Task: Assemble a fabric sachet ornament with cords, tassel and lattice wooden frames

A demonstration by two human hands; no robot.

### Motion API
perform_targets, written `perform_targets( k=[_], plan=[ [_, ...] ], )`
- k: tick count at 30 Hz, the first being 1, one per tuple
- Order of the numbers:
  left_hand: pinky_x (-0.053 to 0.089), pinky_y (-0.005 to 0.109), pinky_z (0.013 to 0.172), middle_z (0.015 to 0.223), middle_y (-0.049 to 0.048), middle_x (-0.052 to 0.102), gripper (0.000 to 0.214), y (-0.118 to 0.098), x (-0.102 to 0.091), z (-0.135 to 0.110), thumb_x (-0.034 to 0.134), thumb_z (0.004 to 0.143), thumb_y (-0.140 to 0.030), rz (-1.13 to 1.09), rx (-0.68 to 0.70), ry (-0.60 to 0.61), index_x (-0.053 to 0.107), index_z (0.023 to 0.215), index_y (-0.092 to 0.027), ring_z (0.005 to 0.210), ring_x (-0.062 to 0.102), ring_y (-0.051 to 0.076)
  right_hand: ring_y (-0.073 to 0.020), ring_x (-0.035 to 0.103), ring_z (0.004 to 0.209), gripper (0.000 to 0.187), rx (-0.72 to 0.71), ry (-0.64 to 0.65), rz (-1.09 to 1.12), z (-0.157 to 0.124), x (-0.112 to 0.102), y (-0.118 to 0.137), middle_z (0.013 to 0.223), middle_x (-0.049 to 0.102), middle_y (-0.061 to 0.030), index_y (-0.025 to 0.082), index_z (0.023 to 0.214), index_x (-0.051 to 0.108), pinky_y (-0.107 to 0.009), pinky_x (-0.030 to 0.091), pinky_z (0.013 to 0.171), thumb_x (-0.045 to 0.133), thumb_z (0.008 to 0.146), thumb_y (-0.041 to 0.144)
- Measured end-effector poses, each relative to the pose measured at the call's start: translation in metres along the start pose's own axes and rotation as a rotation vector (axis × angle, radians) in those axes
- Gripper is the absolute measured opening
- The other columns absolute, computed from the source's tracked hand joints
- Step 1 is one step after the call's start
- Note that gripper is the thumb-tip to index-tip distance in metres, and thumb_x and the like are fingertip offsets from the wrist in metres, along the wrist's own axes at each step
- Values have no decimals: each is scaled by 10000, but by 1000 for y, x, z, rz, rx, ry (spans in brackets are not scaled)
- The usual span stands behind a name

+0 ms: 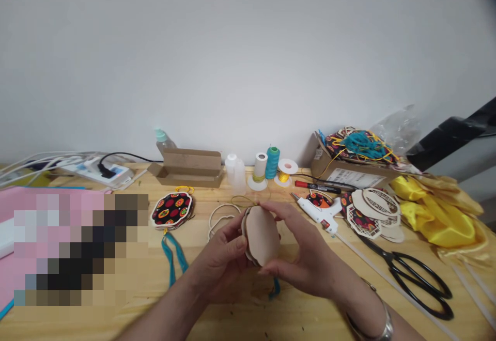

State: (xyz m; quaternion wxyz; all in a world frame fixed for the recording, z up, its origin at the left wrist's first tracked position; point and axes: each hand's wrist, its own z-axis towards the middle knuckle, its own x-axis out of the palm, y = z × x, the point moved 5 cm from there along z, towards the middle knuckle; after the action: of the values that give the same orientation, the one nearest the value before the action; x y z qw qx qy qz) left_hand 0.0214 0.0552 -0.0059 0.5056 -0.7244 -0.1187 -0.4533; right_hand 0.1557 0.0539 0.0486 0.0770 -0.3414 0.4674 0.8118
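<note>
A pale, thin wooden plaque with a curved outline is held up at the middle, its plain face towards me. More scalloped layers show along its left edge. My left hand grips that edge, thumb in front and fingers behind. My right hand spans the right side, fingertips at the top edge and thumb at the bottom. Below the plaque shows a teal tassel; where it attaches is hidden. Thin wooden ring frames lie behind my left hand. Further left is a patterned fabric pendant with a teal tassel.
A white glue gun, black scissors and wooden cutouts lie right. Along the wall stand an open cardboard box, a white bottle, a teal thread spool and a filled carton. Yellow satin lies far right.
</note>
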Motion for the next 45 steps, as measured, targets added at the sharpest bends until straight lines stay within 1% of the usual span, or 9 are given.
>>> perform_targets(
  k=[10,17,22,25,31,36,38,41,45],
  plan=[
    [472,240,681,937,41,663,288,2,-3,-1,628,767,-196,-30,22,17,613,1054,-182,785,611,143,-240,436,1153,819,-21,-21,37,1,-1,-2,1268,470,-99,217,1309,357,-377,388,964,748,620,427],
    [483,251,736,969,41,665,326,1,-3,-1,611,778,-180,-44,27,25,595,1103,-182,837,616,156,-222,439,1166,836,5,-13,45,2,1,-5,1289,469,-78,233,1312,358,-355,386,973,750,607,452],
    [482,334,801,1034,77,666,310,1,-3,1,528,840,-298,-101,-8,-51,587,1117,-174,897,625,207,-223,411,1208,943,26,15,84,3,2,-15,1355,423,-65,267,1351,275,-369,367,996,766,570,464],
    [475,334,826,1026,77,679,320,-1,-3,3,469,869,-350,-141,-7,-99,604,1096,-171,923,627,210,-220,454,1157,880,77,34,97,3,1,-19,1333,450,-59,280,1339,304,-378,389,969,755,601,443],
    [451,331,880,1071,91,673,406,0,2,5,404,887,-411,-145,-30,-67,590,1136,-150,1002,607,222,-198,521,1034,764,120,21,118,4,2,-20,1254,514,-57,272,1299,374,-346,460,860,736,641,414],
    [439,357,901,1106,83,662,412,2,5,3,498,834,-433,-130,-18,1,595,1131,-164,1000,608,245,-198,530,1014,747,151,3,127,3,4,-24,1212,538,-76,233,1286,402,-345,471,846,733,642,420],
    [443,374,892,1089,80,669,404,4,5,2,506,829,-433,-126,-34,23,596,1127,-175,981,617,257,-192,539,990,734,145,-3,134,3,4,-25,1197,547,-75,231,1278,410,-341,475,835,730,645,422],
    [462,384,856,1082,92,667,424,6,5,3,438,859,-447,-142,-51,38,576,1154,-175,969,622,266,-178,550,959,708,133,-6,155,5,5,-24,1159,568,-64,227,1260,425,-327,478,823,730,650,417],
    [488,358,797,1041,109,674,438,7,5,4,367,889,-443,-150,-58,8,582,1134,-150,932,631,250,-161,567,905,652,129,-2,162,7,6,-22,1142,585,-48,233,1223,457,-313,484,794,727,656,409]
  ],
)
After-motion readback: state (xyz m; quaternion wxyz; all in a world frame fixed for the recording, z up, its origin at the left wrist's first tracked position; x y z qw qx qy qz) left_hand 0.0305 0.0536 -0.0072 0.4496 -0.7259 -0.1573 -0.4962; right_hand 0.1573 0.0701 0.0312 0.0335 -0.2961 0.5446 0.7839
